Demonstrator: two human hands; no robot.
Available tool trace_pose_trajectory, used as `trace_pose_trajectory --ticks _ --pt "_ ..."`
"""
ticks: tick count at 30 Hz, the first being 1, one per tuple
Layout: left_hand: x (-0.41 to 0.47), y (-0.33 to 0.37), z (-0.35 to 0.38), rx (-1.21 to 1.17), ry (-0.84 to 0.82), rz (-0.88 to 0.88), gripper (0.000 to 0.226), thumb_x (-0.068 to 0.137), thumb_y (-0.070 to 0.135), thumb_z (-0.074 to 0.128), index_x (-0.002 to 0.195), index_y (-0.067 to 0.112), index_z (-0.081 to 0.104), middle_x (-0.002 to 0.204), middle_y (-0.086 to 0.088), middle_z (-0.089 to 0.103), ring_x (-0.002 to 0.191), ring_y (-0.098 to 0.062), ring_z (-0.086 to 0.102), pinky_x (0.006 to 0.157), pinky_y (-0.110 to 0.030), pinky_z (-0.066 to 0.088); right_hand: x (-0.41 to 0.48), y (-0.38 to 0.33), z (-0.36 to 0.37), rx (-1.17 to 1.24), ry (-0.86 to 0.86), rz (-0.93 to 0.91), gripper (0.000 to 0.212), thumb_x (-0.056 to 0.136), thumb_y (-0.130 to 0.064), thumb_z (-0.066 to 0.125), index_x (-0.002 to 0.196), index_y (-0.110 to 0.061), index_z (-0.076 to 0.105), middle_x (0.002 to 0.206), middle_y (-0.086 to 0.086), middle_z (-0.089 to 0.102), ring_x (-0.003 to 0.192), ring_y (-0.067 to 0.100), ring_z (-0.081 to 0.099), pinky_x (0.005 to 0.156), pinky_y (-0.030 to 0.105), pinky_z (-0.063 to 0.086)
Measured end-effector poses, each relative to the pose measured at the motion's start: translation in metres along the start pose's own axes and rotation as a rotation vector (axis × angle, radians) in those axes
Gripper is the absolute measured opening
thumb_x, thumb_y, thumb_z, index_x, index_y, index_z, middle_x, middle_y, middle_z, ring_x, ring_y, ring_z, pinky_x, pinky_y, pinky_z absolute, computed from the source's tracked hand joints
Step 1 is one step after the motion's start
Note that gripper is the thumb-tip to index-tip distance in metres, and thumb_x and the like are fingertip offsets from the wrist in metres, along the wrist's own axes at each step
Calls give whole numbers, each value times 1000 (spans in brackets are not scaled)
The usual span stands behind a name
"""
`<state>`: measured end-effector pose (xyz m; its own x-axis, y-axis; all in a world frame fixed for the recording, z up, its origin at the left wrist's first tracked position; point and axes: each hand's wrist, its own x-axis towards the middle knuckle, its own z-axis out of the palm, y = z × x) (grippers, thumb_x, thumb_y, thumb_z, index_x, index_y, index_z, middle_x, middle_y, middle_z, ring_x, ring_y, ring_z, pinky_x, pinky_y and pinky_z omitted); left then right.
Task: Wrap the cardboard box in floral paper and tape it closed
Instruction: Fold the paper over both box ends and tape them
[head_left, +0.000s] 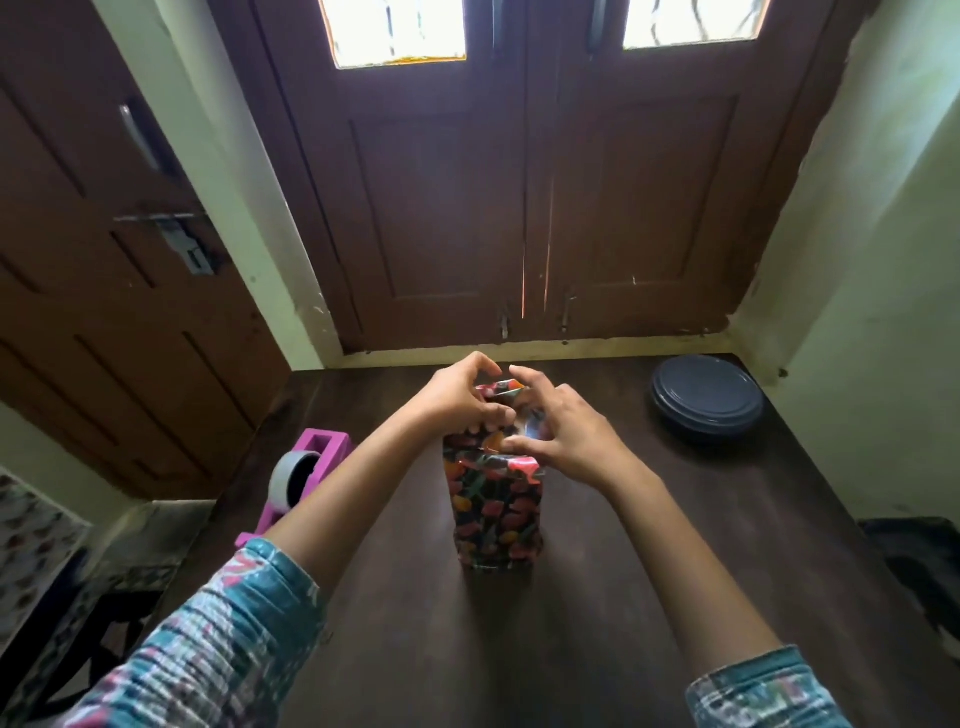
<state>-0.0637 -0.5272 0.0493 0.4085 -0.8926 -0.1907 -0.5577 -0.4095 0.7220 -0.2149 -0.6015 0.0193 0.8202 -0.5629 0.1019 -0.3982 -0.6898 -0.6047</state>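
Dark wooden table (597, 597), its far edge set against closed double doors (530, 182). The box (496, 512), already sheathed in floral paper (480, 457), stands on end near the middle of the table, so that its open upper end faces the hands and the lower end is braced by the tabletop. At the far right corner lies a dark round lidded dish (706, 397), well apart from the work. Along the left edge stands a pink tape dispenser (304, 475) with a grey roll, within reach of the left arm, presumably for sealing the folds once made. Left hand (457, 397): fingers curled, pinching the paper flap at the far side of the box top and drawing it inward. Right hand (566, 434): fingers spread and arched, tips pressing the near-right paper down onto the top; whether any tape is held cannot be told. Judged stage: the sides are wrapped, and the top end is being folded, not yet taped.
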Motion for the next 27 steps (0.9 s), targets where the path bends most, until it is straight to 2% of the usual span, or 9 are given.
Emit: trace_pose_trajectory --ticks 3,7,10,13,15,19,21,24,27 --pt "5 5 2 182 31 -28 57 76 30 77 122 18 45 110 -3 62 90 -15 63 76 -29 55 2 3 1 -2 4 -7 83 78 -47 70 143 -41 18 115 3 52 94 13 54 76 27 45" --pt "7 6 -2 469 97 -77 74 70 54 74 124 19 35 107 0 57 98 -20 60 71 -32 48 3 8 2 19 9 -8 85 76 -50 70 142 -42 18 118 1 54 99 13 53 80 29 46" --pt "4 -9 -17 335 56 -128 80 67 51 78 126 20 34 117 -2 55 103 -20 55 83 -35 48 4 10 4 22 11 -12 86 75 -51 70 142 -42 17 119 2 55 101 14 52 85 32 47" --pt "-6 -22 -39 133 56 -190 78 71 40 80 131 21 33 112 -5 57 96 -18 55 77 -31 46 5 9 3 23 8 -4 86 75 -49 71 142 -43 16 117 2 54 101 15 52 86 33 47" --pt "-9 -21 -38 -15 29 -182 79 73 41 77 134 24 30 110 -4 57 97 -18 59 78 -32 50 5 7 3 14 2 -1 87 75 -49 71 142 -43 16 116 2 52 98 14 53 85 32 48" --pt "-6 -16 -7 -43 -21 -125 89 73 45 75 142 20 25 136 -7 44 117 -21 51 87 -27 45 6 6 5 18 11 -10 86 75 -51 70 141 -45 14 114 2 52 91 12 55 85 35 51" --pt "-2 -19 6 -103 49 -137 80 74 44 75 136 17 33 130 -4 49 109 -16 53 81 -24 45 6 9 6 5 10 -5 85 76 -50 69 141 -46 14 115 1 54 91 12 54 84 37 50" --pt "4 -22 11 -78 171 -128 53 79 39 72 121 16 49 107 2 56 96 -13 57 77 -26 50 7 13 8 23 17 17 83 77 -49 69 140 -46 15 115 1 56 93 12 52 86 38 49" --pt "4 -25 5 -87 131 -85 30 87 33 64 110 15 57 100 0 63 93 -15 62 76 -27 52 5 12 11 38 20 12 84 77 -46 70 140 -45 15 118 1 58 98 12 51 89 37 48"
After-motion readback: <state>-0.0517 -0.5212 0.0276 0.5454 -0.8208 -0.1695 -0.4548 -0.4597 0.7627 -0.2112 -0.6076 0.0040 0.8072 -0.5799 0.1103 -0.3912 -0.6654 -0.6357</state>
